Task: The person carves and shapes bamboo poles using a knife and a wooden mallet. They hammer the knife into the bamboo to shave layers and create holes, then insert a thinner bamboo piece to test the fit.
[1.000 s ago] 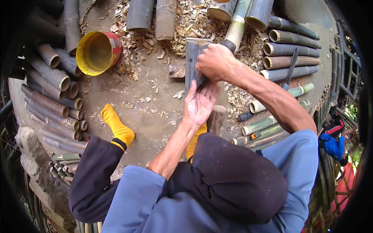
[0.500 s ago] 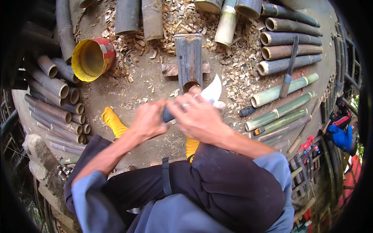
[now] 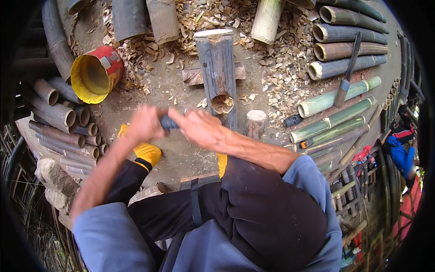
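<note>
Both hands have moved leftward, the dark handle lying crosswise between them.

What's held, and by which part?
A dark handle, its right part in the right hand; left hand at its left end, grip too blurred to tell.

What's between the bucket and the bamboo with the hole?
The head view shows chips by the bucket, some ground, then a wood block's end poking out by the bamboo.

Dark grey handle (partly covered), clasped by left hand and right hand.
</note>
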{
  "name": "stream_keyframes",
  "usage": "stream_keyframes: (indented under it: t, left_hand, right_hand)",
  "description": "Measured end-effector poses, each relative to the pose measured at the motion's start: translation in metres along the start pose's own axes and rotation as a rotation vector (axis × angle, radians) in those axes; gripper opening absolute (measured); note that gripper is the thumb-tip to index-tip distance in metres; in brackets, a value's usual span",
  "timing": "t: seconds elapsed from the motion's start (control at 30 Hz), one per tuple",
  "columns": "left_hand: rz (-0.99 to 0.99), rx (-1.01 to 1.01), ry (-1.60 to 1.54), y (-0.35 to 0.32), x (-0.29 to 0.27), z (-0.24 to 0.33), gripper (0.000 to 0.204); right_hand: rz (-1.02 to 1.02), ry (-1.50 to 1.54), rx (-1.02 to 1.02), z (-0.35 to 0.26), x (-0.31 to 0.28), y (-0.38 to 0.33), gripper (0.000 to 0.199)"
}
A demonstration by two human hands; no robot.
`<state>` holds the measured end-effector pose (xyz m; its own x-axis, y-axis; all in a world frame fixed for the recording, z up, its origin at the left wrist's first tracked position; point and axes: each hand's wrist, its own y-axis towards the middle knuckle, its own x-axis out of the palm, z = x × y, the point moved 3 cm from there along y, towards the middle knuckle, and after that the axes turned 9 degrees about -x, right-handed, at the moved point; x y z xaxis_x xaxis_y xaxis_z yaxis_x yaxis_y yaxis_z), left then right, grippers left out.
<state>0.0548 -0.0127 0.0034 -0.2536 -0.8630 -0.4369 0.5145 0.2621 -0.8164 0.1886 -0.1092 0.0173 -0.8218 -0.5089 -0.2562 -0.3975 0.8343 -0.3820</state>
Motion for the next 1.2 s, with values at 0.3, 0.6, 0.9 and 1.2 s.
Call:
stream_keyframes:
  t: [0.3, 0.6, 0.9, 1.2]
  left_hand:
    - [0.025, 0.333, 0.398, 0.023, -0.080, 0.032, 0.017]
    - [-0.015, 0.214, 0.244, 0.009, -0.041, 0.006, 0.023]
    - [-0.129, -0.171, -0.183, -0.022, 0.020, 0.012, 0.035]
    - [0.267, -0.503, -1.019, -0.075, 0.167, 0.116, 0.031]
  right_hand:
    - [0.542, 0.068, 0.020, -0.014, -0.012, 0.010, 0.039]
    - [0.358, 0.049, -0.029, -0.013, -0.004, 0.008, 0.038]
    - [-0.250, -0.028, -0.092, 0.003, -0.008, -0.001, 0.030]
    - [-0.752, -0.440, -0.477, 0.000, -0.007, -0.049, 0.012]
